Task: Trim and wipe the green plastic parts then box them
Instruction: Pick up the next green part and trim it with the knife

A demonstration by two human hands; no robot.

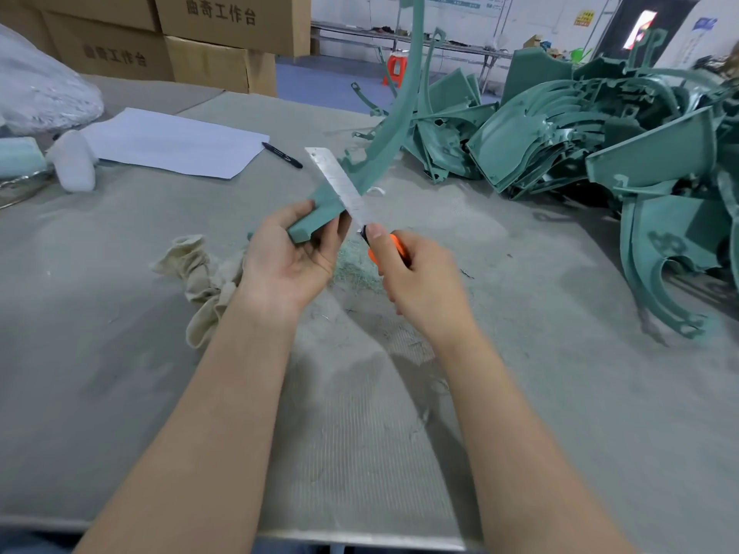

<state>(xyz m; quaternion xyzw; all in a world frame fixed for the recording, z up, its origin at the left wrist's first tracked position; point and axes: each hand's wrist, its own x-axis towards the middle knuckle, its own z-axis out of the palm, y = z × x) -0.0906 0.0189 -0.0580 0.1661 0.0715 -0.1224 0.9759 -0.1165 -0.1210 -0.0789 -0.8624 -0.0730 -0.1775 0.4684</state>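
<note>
green part (pixel 320 213): held just right of rag (pixel 200 269)
left hand (pixel 288 257): fingers wrapped round its lower end
right hand (pixel 420 281): grips knife (pixel 344 185), blade against part's edge
pile (pixel 600 129): far right of rag, table (pixel 520 281) stretch between

The green part (pixel 320 217) in the left hand (pixel 288 257) looks like matt plastic, a bit grainy. The blade (pixel 340 181) across it just above that grip is bare scored metal, and the handle (pixel 394 249) in the right hand (pixel 420 281) is smooth orange plastic. The rag (pixel 196 269) just left of the grip is soft beige cloth, and the tabletop (pixel 120 313) underneath is grey, ribbed and dusty.
</note>
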